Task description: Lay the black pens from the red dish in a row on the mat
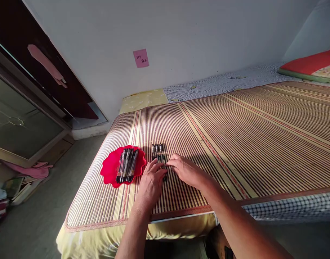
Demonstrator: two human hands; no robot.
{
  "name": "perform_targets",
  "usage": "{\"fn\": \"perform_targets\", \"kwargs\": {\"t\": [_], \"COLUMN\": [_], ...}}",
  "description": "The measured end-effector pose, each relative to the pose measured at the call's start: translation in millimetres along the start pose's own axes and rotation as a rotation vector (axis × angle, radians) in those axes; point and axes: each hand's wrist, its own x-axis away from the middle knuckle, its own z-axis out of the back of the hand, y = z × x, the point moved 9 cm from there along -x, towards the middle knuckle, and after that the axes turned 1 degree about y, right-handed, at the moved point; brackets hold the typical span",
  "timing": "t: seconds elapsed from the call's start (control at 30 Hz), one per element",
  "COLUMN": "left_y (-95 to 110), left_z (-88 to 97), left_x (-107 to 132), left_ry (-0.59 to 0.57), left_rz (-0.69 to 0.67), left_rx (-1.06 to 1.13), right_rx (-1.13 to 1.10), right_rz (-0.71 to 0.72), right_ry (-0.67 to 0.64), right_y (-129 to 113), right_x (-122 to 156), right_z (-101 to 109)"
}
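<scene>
A red scalloped plate [111, 169] lies on the bamboo mat and holds several black-capped pens [127, 165] side by side. To its right, a short row of pens [157, 149] lies on the mat, mostly covered by my hands. My left hand [151, 183] rests on these pens with its fingers curled down over them. My right hand [184, 169] meets it from the right, its fingertips pinched at the same pens. What each hand actually grips is hidden.
The striped bamboo mat [235, 136] covers a bed with a yellow sheet and a checked cloth. A red and green cushion [311, 64] lies at the far right. A pink note [141, 58] is stuck on the wall. A dark cabinet and clutter stand at the left.
</scene>
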Motion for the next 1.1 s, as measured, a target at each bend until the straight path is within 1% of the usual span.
{"fn": "perform_targets", "kwargs": {"t": [0.2,0.47,0.67,0.97,1.1], "left_y": [-1,0,1,2,2], "left_z": [-0.4,1.8,2.0,10.1,7.6], "left_x": [1,0,0,3,3], "left_ry": [-0.009,0.024,0.019,0.111,0.087], "left_rz": [0.009,0.002,0.000,0.006,0.011], "left_rx": [-0.001,-0.011,0.001,-0.022,-0.034], "right_rx": [-0.058,-0.043,-0.047,-0.031,-0.046], "right_rz": [0.000,-0.018,-0.009,-0.027,-0.051], "right_ry": [0.005,-0.006,0.003,0.009,0.005], "right_y": [3,3,4,2,3], "right_x": [-1,-1,0,1,1], "right_z": [-1,1,1,4,4]}}
